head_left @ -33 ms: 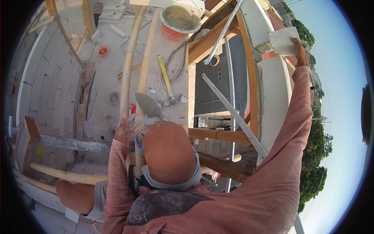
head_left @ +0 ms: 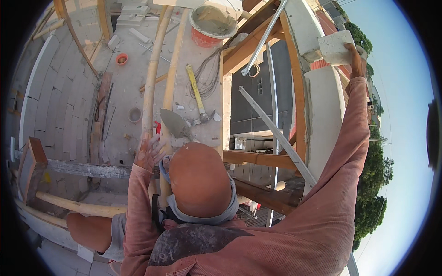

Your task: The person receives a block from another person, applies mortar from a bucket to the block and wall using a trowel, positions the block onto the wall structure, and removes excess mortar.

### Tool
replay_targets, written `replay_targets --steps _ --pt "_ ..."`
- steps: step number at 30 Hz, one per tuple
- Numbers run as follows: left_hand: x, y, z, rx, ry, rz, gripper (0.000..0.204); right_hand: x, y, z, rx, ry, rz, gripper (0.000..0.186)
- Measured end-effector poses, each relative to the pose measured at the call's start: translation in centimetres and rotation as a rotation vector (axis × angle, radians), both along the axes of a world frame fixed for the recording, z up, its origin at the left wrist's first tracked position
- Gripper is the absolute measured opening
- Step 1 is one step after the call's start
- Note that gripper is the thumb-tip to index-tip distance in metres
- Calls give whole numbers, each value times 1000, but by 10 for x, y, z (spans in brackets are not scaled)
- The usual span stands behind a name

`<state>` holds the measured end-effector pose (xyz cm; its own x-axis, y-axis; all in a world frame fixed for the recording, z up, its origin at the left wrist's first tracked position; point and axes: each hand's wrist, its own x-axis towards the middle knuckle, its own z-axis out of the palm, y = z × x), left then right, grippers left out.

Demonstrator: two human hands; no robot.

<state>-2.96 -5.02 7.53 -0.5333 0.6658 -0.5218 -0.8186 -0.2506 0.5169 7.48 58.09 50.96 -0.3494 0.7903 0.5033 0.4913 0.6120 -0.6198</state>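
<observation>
With my right arm stretched out far to the right, my right hand (head_left: pixel 357 60) is closed around the outer end of a pale concrete block (head_left: pixel 334 47). That block sits at a gap in the low block wall (head_left: pixel 323 106); whether it rests on the wall or hangs just above, I cannot tell. My left hand (head_left: pixel 150 154) lies on a round wooden pole (head_left: pixel 148 103), its fingers spread and dusted white. Ahead of my knee are a trowel (head_left: pixel 173 124) with a grey blade and a hammer (head_left: pixel 195 89) with a yellow handle.
A red bucket (head_left: pixel 205 39) of grey mortar stands at the far end of the planks. Coiled wire (head_left: pixel 209 73) lies beside the hammer. Metal bars (head_left: pixel 278 133) and wooden beams (head_left: pixel 260 159) cross an open drop right of my knee. A small orange pot (head_left: pixel 121 59) is further left.
</observation>
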Motion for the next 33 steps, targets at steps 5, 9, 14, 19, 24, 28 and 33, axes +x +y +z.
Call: replay_targets --steps 5,9,14,19,24,28,33 --pt "-7 -5 6 -93 13 40 79 4 22 12 157 -135 -105 89" --pt "-12 -13 -2 -134 -30 82 75 18 39 -7 57 -199 -180 87" --pt "-10 -16 -11 -139 -30 79 76 19 41 -39 46 -235 -164 92" --pt "-9 -20 -20 -160 -33 91 81 13 42 -64 -126 -495 -237 96" --pt "-10 -20 -16 -215 -31 108 81 6 27 -63 -307 -654 -175 99" --pt "-9 -17 -19 -210 -17 84 81 17 41 -49 -264 -733 -156 106" --pt "-9 -12 -17 -243 -62 89 79 43 82 -28 -420 -443 67 108"
